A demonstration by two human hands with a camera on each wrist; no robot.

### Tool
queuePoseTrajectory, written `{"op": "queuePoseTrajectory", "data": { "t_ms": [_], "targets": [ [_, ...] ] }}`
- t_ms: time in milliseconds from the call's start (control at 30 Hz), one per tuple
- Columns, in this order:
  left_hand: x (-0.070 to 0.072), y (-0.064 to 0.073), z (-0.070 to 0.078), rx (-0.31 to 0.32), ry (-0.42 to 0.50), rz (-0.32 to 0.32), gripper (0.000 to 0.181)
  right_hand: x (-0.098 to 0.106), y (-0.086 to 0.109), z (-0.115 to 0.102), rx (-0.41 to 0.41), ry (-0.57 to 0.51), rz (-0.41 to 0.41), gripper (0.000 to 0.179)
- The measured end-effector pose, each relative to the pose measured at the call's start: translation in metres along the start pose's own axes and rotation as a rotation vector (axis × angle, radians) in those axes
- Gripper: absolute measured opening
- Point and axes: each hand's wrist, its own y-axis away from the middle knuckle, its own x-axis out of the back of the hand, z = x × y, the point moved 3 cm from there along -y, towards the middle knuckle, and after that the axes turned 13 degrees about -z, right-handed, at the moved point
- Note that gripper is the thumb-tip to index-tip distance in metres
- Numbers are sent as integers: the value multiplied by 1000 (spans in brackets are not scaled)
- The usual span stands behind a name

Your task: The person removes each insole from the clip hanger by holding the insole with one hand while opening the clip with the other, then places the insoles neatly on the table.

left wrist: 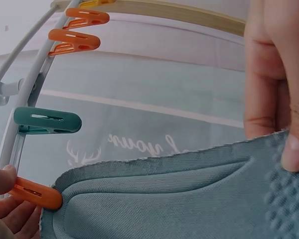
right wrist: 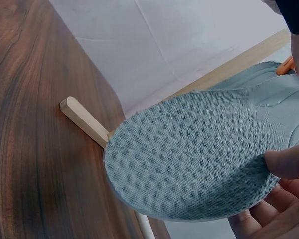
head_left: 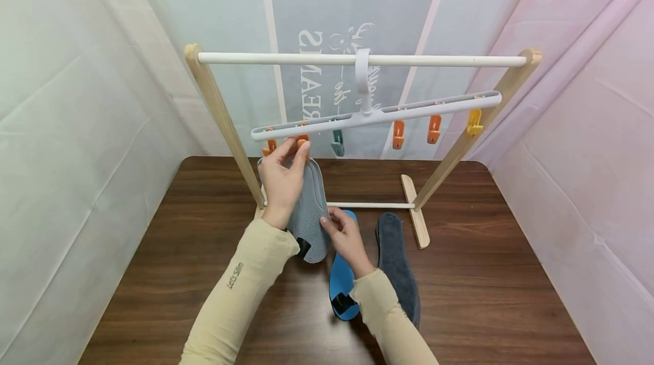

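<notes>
A grey insole [head_left: 310,206] with a bumpy heel hangs upright below the left half of a white clip hanger [head_left: 429,108]. My left hand [head_left: 283,180] pinches an orange clip [left wrist: 37,193] at the insole's upper end; the clip's tip meets the insole's edge. Lower down, my right hand [head_left: 349,240] holds the insole's right edge near the heel, thumb on the bumpy face and fingers behind. Part of another grey insole [right wrist: 239,74] shows behind it in the right wrist view, near an orange clip [right wrist: 285,66].
The hanger hooks over the white rail [head_left: 276,59] of a wooden stand [head_left: 219,109]. Other clips hang along it, including a green clip [head_left: 338,142] and a yellow clip [head_left: 474,122]. A blue insole [head_left: 341,280] and a dark fuzzy insole [head_left: 397,263] lie on the brown table [head_left: 485,274].
</notes>
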Motion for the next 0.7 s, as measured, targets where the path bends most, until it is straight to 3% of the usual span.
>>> {"op": "queuePoseTrajectory", "data": {
  "t_ms": [333,700],
  "targets": [
    [-1,0,-1,65,68,57,27,-1,9,4,-26,-30,1,22],
    [1,-1,0,44,69,37,30,-2,16,15,-87,-17,11,23]
  ]
}}
